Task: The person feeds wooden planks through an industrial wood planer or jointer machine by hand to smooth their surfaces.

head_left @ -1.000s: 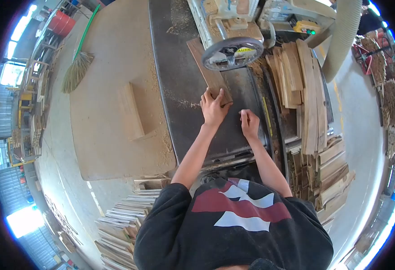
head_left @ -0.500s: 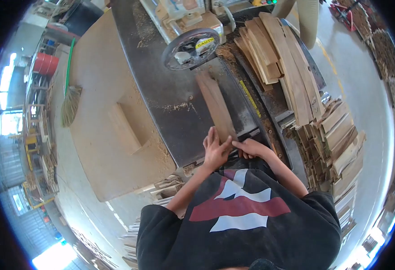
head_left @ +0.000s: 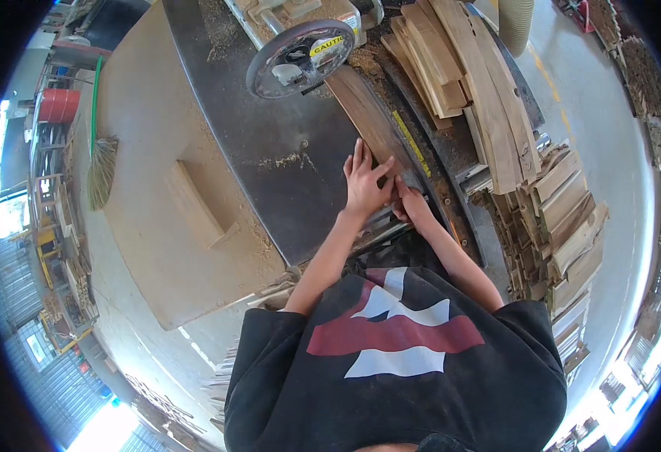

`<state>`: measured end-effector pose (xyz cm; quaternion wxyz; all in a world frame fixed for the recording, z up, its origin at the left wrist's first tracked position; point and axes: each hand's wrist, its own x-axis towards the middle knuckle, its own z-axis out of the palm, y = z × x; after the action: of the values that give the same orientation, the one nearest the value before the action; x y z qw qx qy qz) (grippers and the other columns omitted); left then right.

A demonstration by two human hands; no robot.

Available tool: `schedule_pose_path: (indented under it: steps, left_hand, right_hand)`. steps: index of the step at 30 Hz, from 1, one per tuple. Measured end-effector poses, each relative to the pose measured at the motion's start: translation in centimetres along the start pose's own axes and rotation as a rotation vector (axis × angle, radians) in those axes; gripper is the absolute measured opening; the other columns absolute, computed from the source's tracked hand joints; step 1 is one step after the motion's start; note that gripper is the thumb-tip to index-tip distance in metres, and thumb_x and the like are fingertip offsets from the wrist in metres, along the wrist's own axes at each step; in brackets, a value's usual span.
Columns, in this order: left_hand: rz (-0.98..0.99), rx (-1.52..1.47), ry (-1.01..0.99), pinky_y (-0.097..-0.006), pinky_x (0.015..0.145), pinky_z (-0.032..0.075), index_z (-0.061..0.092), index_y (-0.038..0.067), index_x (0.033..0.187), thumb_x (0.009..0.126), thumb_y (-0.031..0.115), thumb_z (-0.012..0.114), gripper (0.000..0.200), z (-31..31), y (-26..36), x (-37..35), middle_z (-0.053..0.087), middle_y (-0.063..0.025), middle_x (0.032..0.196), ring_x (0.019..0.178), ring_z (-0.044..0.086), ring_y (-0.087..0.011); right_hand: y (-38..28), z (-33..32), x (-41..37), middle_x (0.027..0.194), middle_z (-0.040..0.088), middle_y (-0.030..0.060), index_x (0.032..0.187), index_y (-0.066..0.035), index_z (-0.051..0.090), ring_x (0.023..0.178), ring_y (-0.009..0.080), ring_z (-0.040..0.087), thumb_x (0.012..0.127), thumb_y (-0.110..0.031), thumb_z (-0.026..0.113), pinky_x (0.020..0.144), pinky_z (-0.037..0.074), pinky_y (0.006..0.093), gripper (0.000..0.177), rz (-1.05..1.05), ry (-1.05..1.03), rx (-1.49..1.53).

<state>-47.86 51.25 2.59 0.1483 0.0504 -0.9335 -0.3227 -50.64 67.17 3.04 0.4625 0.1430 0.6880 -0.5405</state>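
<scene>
A brown wooden board (head_left: 368, 113) lies on the dark metal machine table (head_left: 270, 135), its far end next to the machine's handwheel (head_left: 300, 59). My left hand (head_left: 367, 184) rests on the near part of the board and its left edge, fingers spread and stretched out. At the board's near end my right hand (head_left: 413, 205) is closed, thumb and fingers pinching the end. The two hands almost touch. Part of the right fingers is hidden. A yellow scale strip (head_left: 411, 143) runs along the rail just right of the board.
Several wooden boards (head_left: 489, 98) are stacked right of the rail, with a larger pile of wood pieces (head_left: 564, 218) below them. On the left, a brown panel (head_left: 142, 151) carries one wooden block (head_left: 197, 203) and sawdust. A broom (head_left: 102, 173) lies beyond it.
Both hands have moved forward with the board, away from my body. The board has shifted against the rail on the right, its far end now beside the handwheel. My view has shifted slightly.
</scene>
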Motion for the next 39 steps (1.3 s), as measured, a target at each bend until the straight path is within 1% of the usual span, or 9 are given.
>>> schedule_pose_path:
  steps: [6,17,19,21,22,28,31,35,39]
  left_hand:
    - [-0.029,0.04,0.069,-0.0561,0.114,0.029,0.079,0.026,0.117,0.066,0.031,0.089,0.052,0.0,-3.1,3.7,0.041,-0.033,0.153,0.149,0.033,-0.0438]
    - [-0.071,0.112,0.264,-0.0526,0.111,0.035,0.078,0.028,0.118,0.072,0.031,0.088,0.047,-1.6,-7.0,9.9,0.049,-0.0228,0.152,0.142,0.042,-0.043]
    - [-0.084,0.214,0.399,-0.0489,0.104,0.041,0.08,0.021,0.107,0.07,0.027,0.089,0.04,-0.6,-6.4,10.1,0.062,-0.0178,0.136,0.128,0.053,-0.0406]
    - [-0.394,-0.063,0.611,-0.0467,0.094,0.045,0.077,0.012,0.092,0.067,0.022,0.091,0.031,0.5,-6.3,11.1,0.068,-0.0121,0.115,0.11,0.059,-0.037]
    - [-0.392,0.005,0.718,-0.0446,0.084,0.046,0.071,0.01,0.082,0.064,0.017,0.091,0.028,0.8,-6.2,11.7,0.067,-0.0056,0.09,0.092,0.059,-0.0325]
    - [-0.595,0.251,0.589,-0.0433,0.071,0.047,0.071,0.012,0.076,0.073,0.025,0.086,0.02,0.8,-6.9,13.9,0.07,-0.0043,0.075,0.077,0.065,-0.0316]
    - [-0.463,0.278,0.591,-0.0477,0.071,0.049,0.071,0.011,0.075,0.079,0.027,0.081,0.019,1.2,-8.1,14.6,0.072,-0.0082,0.077,0.075,0.066,-0.0333]
    - [-0.17,-0.079,0.666,-0.0501,0.09,0.048,0.074,0.009,0.086,0.079,0.022,0.081,0.016,-2.6,-11.1,9.7,0.07,-0.0163,0.107,0.102,0.062,-0.0361]
    - [-0.421,0.32,0.744,-0.0524,0.107,0.036,0.076,0.014,0.103,0.079,0.025,0.083,0.027,-11.2,-14.1,-0.2,0.056,-0.0199,0.136,0.127,0.048,-0.0421]
  right_hand:
    - [0.3,0.3,0.5,0.044,0.046,0.0023,0.071,-0.002,0.068,0.035,0.0127,0.04,0.101,-0.069,0.041,0.038,0.028,0.0289,0.078,-0.044,-0.051,-0.031]
    - [-0.1,0.8,1.0,0.044,0.048,0.0051,0.065,0.0,0.065,0.035,0.0137,0.044,0.103,-0.061,0.045,0.038,0.032,0.031,0.075,-0.042,-0.006,-0.056]
    - [0.1,0.8,0.5,0.044,0.048,0.0044,0.066,0.0,0.066,0.035,0.0134,0.043,0.104,-0.059,0.048,0.038,0.031,0.0308,0.072,-0.071,0.002,-0.013]
    - [0.0,0.6,0.1,0.044,0.047,0.0038,0.067,0.0,0.066,0.035,0.0132,0.042,0.104,-0.059,0.047,0.038,0.03,0.0303,0.072,-0.056,-0.015,-0.035]
    - [-0.1,0.7,0.1,0.044,0.047,0.0035,0.068,0.001,0.067,0.033,0.0121,0.041,0.102,-0.062,0.048,0.036,0.027,0.0285,0.074,-0.064,-0.009,-0.032]
    - [-0.1,0.5,0.3,0.044,0.048,0.0041,0.07,0.003,0.069,0.034,0.0126,0.041,0.103,-0.059,0.047,0.035,0.027,0.0292,0.074,-0.085,-0.027,-0.08]
    - [-0.3,0.8,0.0,0.044,0.048,0.0035,0.069,0.003,0.069,0.033,0.0124,0.04,0.104,-0.061,0.045,0.035,0.027,0.0292,0.076,-0.128,-0.03,-0.082]
    - [0.3,0.5,0.6,0.046,0.049,0.0011,0.076,0.0,0.073,0.038,0.0098,0.043,0.103,-0.065,0.042,0.04,0.029,0.0291,0.077,-0.121,0.018,-0.228]
    - [0.2,0.7,0.2,0.046,0.046,0.0005,0.072,-0.001,0.069,0.037,0.0105,0.042,0.103,-0.063,0.044,0.039,0.028,0.0284,0.073,-0.099,0.019,-0.164]
